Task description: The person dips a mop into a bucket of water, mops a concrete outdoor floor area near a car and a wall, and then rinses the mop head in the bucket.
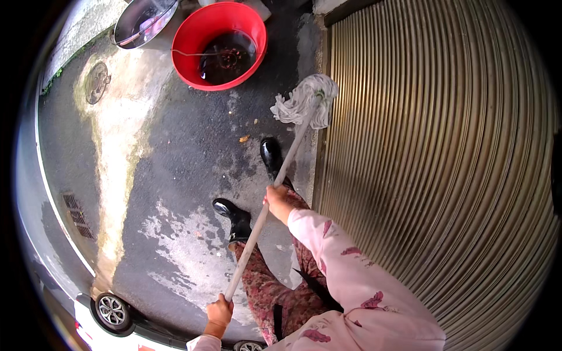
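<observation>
Both hands grip the long pale handle of a string mop [303, 103]. My left hand [220, 310] is closed around its lower end at the bottom of the view. Farther up the shaft, near its middle, my right hand [277, 201] is wrapped around it. The grey-white mop head lies by the foot of a corrugated metal shutter, its strands spread to the left. A large red plastic tub [184, 66] with dark liquid in it stands beyond, left of the mop head. Whether the mop head presses on the ground or the shutter, I cannot tell.
The ribbed metal shutter [417, 145] fills the right side. A metal tub [169, 37] holding cloth stands at the upper left. A manhole cover [96, 83] and a drain grate [78, 215] lie left. A white car [145, 335] is at the lower left. Wet patches mark the asphalt.
</observation>
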{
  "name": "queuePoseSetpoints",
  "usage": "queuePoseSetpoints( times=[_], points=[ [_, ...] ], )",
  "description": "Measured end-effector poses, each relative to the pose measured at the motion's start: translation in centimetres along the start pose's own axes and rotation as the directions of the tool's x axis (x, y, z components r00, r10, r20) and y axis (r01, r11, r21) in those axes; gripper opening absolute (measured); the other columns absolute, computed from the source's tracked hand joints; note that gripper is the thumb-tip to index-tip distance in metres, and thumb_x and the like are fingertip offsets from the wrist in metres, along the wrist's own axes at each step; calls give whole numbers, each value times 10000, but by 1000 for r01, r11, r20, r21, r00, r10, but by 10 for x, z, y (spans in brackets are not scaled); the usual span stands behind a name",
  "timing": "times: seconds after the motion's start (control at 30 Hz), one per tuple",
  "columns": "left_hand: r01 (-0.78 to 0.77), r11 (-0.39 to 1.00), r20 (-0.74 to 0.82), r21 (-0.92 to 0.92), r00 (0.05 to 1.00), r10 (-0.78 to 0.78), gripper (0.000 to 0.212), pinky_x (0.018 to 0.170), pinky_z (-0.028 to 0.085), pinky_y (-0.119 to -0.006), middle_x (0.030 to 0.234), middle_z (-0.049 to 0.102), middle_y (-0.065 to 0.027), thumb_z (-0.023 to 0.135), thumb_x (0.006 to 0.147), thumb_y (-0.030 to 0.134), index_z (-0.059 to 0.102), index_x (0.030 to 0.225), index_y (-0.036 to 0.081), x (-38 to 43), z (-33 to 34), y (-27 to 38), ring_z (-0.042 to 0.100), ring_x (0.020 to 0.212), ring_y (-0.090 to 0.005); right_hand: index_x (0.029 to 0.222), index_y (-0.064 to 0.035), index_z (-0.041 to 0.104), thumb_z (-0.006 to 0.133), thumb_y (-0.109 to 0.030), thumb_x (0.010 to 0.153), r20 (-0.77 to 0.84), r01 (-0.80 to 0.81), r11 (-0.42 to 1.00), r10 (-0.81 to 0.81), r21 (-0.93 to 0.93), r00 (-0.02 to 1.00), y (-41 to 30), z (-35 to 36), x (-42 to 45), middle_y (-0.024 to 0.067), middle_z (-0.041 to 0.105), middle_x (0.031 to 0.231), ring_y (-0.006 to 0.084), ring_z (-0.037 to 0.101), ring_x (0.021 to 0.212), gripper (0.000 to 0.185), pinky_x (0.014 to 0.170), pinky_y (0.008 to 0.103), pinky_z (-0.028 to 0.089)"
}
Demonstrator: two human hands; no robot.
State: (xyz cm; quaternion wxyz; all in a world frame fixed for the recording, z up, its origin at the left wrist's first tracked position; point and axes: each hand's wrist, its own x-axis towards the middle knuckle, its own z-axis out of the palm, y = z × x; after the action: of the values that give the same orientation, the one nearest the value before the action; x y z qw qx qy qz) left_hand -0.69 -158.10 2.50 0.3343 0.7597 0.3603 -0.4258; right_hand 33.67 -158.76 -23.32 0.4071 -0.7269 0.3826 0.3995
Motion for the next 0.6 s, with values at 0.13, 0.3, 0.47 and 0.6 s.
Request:
queuePoseSetpoints(
  times=[0.13, 0.3, 0.47, 0.6],
  points=[
    [-79, 996, -135, -35, 988, 74, 280, 452, 457, -425, 528, 566, -136, 583, 764, 264, 452, 832, 27, 58, -29, 34, 572, 472, -326, 791, -11, 428, 537, -89, 783, 109, 162, 986, -158, -29, 981, -72, 22, 28, 83, 448, 485, 191, 450, 339, 135, 291, 326, 365],
    [-157, 980, -260, -126, 958, 120, 243, 465, 450, -443, 532, 552, -176, 575, 769, 227, 466, 805, 13, 122, -66, 68, 551, 479, -360, 812, -16, 432, 552, -96, 775, 81, 213, 976, -216, 46, 973, -158, 56, 51, 72, 459, 509, 188, 440, 350, 149, 322, 329, 377],
    [-236, 964, -340, -122, 922, 183, 273, 461, 445, -447, 551, 553, -194, 570, 790, 248, 478, 832, -5, 155, -71, 74, 548, 502, -380, 903, -32, 393, 567, -62, 762, 86, 281, 958, -276, -53, 957, -208, 67, 64, 80, 462, 615, 166, 447, 430, 226, 346, 322, 397],
    [-243, 962, -291, -121, 936, 200, 290, 440, 445, -434, 505, 542, -157, 589, 752, 235, 489, 868, -12, 139, -48, 36, 551, 453, -340, 928, -62, 369, 557, -53, 768, 163, 289, 956, -294, 54, 942, -180, 60, 22, 78, 450, 637, 161, 441, 439, 247, 327, 306, 383]
  ],
)
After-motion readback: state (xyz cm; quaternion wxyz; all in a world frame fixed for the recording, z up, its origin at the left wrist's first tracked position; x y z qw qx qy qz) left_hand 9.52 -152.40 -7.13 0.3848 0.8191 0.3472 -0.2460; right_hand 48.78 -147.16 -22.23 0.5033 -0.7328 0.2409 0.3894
